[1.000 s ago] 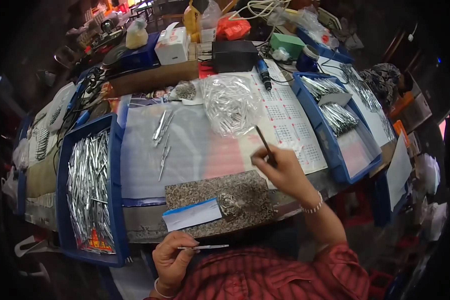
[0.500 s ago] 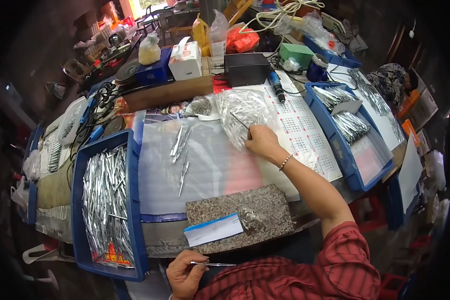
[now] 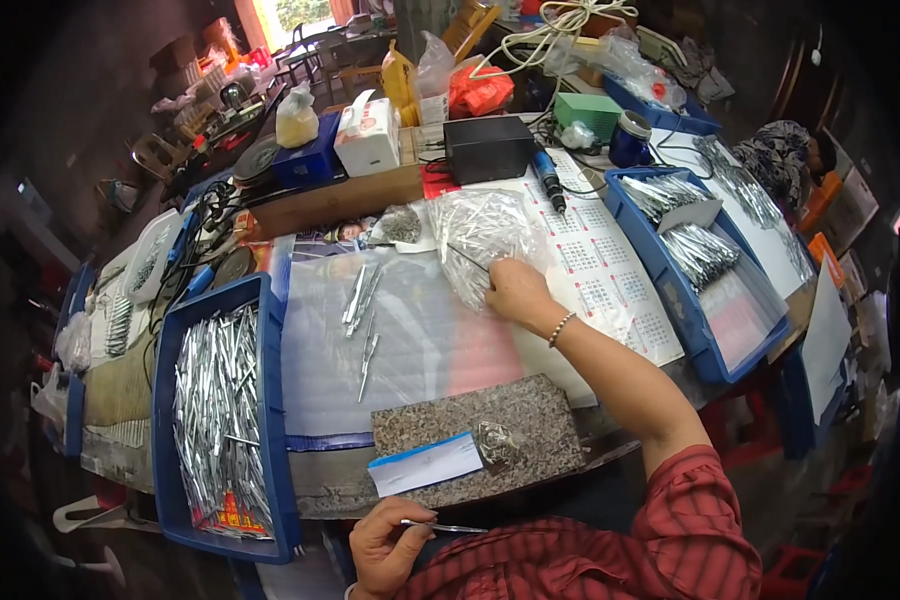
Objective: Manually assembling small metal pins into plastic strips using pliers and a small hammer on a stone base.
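Clear plastic bag [image 3: 485, 235] of small metal pins, on the calendar sheet [image 3: 610, 290]: light, limp, slippery, best pinched at its mouth; right hand [image 3: 515, 292] reaching in, fingers closed on a thin rod [image 3: 467, 257]; left hand [image 3: 390, 545] pinching a slim metal tool [image 3: 445, 526].

I see a cluttered workshop around a long table [image 3: 670, 375], its top spread with pale sheets. Daylight comes in through a bright opening [image 3: 288, 14] at the far end, beside a reddish frame. The sides of the room fall into deep shadow. Red stools [image 3: 815, 575] stand on the floor at my right, and a white plastic one [image 3: 85, 515] shows low on the left.
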`<move>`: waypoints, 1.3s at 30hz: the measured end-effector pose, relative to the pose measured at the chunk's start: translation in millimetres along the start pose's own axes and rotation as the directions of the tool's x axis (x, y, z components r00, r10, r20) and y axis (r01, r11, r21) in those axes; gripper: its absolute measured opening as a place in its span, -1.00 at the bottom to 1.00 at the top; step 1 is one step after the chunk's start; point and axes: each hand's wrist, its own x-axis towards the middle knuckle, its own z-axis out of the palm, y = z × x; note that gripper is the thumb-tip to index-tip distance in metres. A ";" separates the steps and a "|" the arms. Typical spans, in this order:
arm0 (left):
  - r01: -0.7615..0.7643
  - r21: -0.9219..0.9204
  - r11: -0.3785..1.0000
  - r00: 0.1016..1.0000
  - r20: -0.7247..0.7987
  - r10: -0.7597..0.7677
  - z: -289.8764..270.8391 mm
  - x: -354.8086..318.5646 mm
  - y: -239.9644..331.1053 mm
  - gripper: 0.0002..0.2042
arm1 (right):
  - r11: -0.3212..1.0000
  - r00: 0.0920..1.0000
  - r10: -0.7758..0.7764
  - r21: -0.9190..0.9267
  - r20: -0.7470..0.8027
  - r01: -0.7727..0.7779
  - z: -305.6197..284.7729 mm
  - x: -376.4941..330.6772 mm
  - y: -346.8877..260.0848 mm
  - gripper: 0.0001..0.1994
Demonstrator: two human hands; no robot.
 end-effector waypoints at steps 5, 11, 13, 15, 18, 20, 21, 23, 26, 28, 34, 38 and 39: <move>0.017 0.014 1.000 1.000 0.023 -0.017 7.7 -1.7 2.1 -0.91 | 1.000 1.000 0.011 0.003 -0.022 -0.011 1.0 0.4 3.3 -0.87; 0.003 0.034 0.999 0.999 -0.035 -0.002 7.3 -3.4 -0.6 -0.91 | 0.995 0.999 0.032 0.098 0.006 -0.032 -35.1 -2.9 8.8 -0.84; -0.001 0.043 0.999 0.999 -0.033 0.003 8.8 -2.5 -0.6 -0.91 | 0.993 0.999 0.054 0.105 -0.001 -0.053 -45.3 0.0 17.9 -0.87; 0.001 0.014 1.000 1.000 -0.003 -0.001 10.7 -0.6 -0.5 -0.92 | 0.989 0.999 0.046 0.139 -0.022 -0.043 -49.1 -0.5 30.6 -0.89; -0.027 0.006 1.000 0.999 0.031 0.027 16.5 3.1 -1.8 -0.92 | 0.970 0.998 0.064 0.236 -0.008 -0.060 -68.4 -13.5 34.2 -0.92; -0.013 -0.024 1.000 0.998 0.056 0.014 20.4 7.2 1.0 -0.93 | 0.963 0.997 0.014 0.271 -0.070 0.006 -76.2 -33.1 39.5 -0.93; 0.008 -0.051 0.999 0.997 0.071 -0.005 22.1 9.1 1.6 -0.93 | 0.953 0.998 0.003 0.303 -0.063 0.016 -83.1 -48.7 34.5 -0.91; 0.008 -0.057 0.998 0.998 0.056 -0.005 27.0 14.2 -3.0 -0.92 | 0.892 0.997 -0.067 0.445 -0.040 0.078 -94.4 -93.5 20.4 -0.88; 0.004 0.050 0.999 0.997 0.081 -0.008 32.2 23.9 -7.0 -0.84 | 0.844 0.962 -0.270 0.490 0.033 0.220 -106.5 -164.8 -6.6 -0.84; -0.008 0.118 0.993 0.997 0.073 -0.001 40.8 31.5 -8.8 -0.81 | 0.773 0.931 -0.353 0.590 0.096 0.232 -114.8 -198.8 -20.9 -0.85; -0.265 0.341 0.902 0.946 0.274 0.174 64.3 43.3 -6.2 -0.78 | 0.711 0.913 -0.394 0.665 0.104 0.231 -115.6 -237.1 -26.1 -0.83; -0.264 0.337 0.904 0.941 0.296 0.165 67.1 36.2 -10.3 -0.82 | 0.675 0.907 -0.415 0.694 0.076 0.251 -115.6 -237.8 -25.0 -0.80; -0.271 0.343 0.900 0.940 0.294 0.171 66.7 35.3 -11.8 -0.82 | 0.634 0.903 -0.426 0.732 0.060 0.250 -114.3 -238.3 -24.5 -0.77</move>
